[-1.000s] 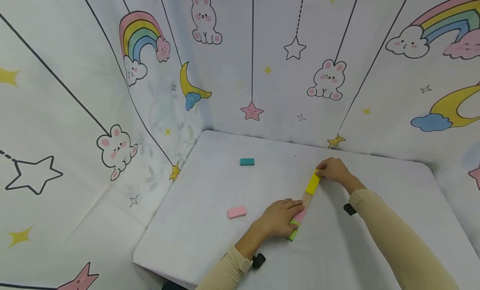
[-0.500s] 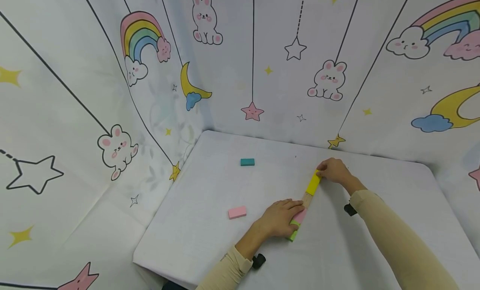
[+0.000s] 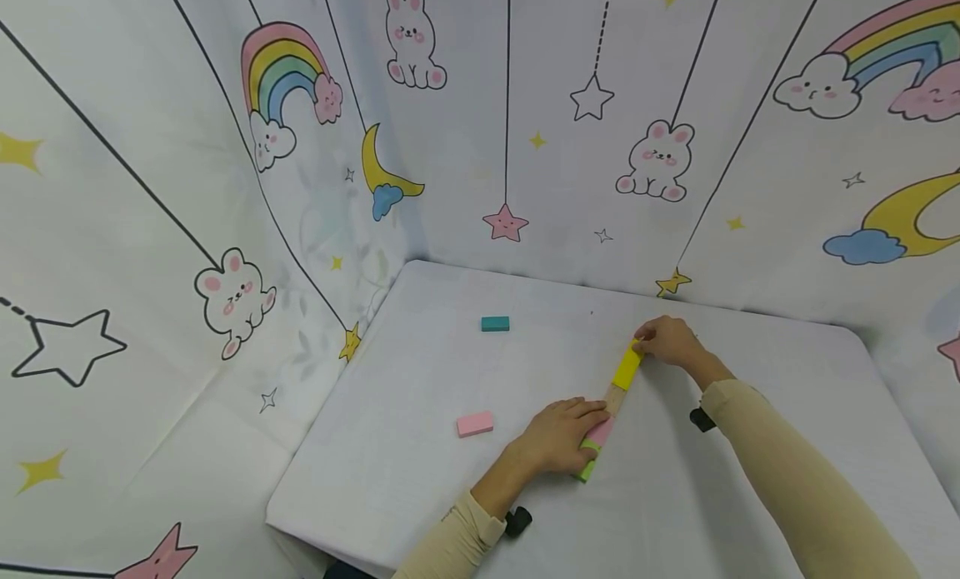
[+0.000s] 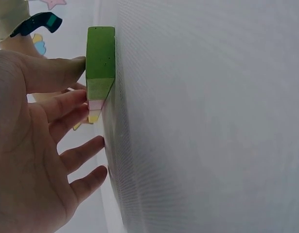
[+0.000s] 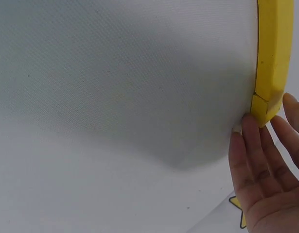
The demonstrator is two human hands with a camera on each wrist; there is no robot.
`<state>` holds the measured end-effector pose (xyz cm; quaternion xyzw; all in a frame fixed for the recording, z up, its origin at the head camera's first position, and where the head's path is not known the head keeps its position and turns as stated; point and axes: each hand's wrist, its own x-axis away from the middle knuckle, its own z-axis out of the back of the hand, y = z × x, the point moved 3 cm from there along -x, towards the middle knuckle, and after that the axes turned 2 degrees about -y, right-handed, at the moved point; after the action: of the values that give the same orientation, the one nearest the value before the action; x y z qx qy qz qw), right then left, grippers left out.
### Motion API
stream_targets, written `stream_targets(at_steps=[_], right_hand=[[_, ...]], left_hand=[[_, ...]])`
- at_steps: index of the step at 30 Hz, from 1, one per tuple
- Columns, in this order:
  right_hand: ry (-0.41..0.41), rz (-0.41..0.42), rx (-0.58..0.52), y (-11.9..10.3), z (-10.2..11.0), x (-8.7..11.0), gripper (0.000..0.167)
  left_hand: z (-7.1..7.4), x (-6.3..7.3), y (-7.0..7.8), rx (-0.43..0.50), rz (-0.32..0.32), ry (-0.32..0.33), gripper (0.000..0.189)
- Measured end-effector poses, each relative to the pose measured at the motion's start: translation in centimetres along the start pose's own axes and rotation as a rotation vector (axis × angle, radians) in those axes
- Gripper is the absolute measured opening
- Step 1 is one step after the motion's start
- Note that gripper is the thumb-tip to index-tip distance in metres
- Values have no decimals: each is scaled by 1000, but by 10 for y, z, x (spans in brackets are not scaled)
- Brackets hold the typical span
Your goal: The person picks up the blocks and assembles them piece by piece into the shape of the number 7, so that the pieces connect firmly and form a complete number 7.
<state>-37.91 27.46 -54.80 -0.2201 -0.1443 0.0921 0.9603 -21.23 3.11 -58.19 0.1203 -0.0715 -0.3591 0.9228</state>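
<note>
A straight row of blocks slants across the white table: lime green (image 3: 584,472) nearest, then pink (image 3: 601,431), bare wood (image 3: 615,398) and yellow (image 3: 627,369) at the far end. My left hand (image 3: 557,436) lies against the row, thumb on the green block and loosely extended fingertips over the pink and wooden ones. At the far tip, my right hand (image 3: 666,339) touches the yellow end with its fingertips. The right wrist view shows those fingers fairly straight, and a thin line crossing the yellow block (image 5: 273,48) near its tip.
A loose pink block (image 3: 475,425) lies left of my left hand, and a teal block (image 3: 495,324) sits farther back. The white table (image 3: 405,362) meets a printed curtain (image 3: 555,171) behind and at the left. Dark wrist cameras hang below both sleeves.
</note>
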Motion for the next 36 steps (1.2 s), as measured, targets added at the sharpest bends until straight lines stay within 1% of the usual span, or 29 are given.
stream_targets(at_steps=[3, 8, 12, 16, 22, 27, 30, 36], right_hand=[[23, 7, 17, -3, 1, 0, 35], [63, 10, 42, -16, 4, -3, 35], [67, 18, 34, -30, 2, -10, 34], [58, 43, 25, -45, -2, -18, 33], [69, 101, 45, -67, -5, -30, 31], [70, 158, 42, -86, -3, -34, 28], [65, 196, 53, -98, -3, -37, 30], [50, 242, 58, -124, -15, -50, 32]], left_hand=[[0, 0, 0, 3, -1, 2, 62], [0, 1, -1, -5, -3, 0, 62], [0, 1, -1, -17, -6, -3, 61], [1, 1, -1, -29, -3, -4, 61], [-3, 0, -2, -45, 2, -10, 61], [-5, -1, -2, -52, 6, -12, 61], [-5, -2, -1, -64, 6, -13, 62], [-3, -2, -2, -57, 5, -22, 61]])
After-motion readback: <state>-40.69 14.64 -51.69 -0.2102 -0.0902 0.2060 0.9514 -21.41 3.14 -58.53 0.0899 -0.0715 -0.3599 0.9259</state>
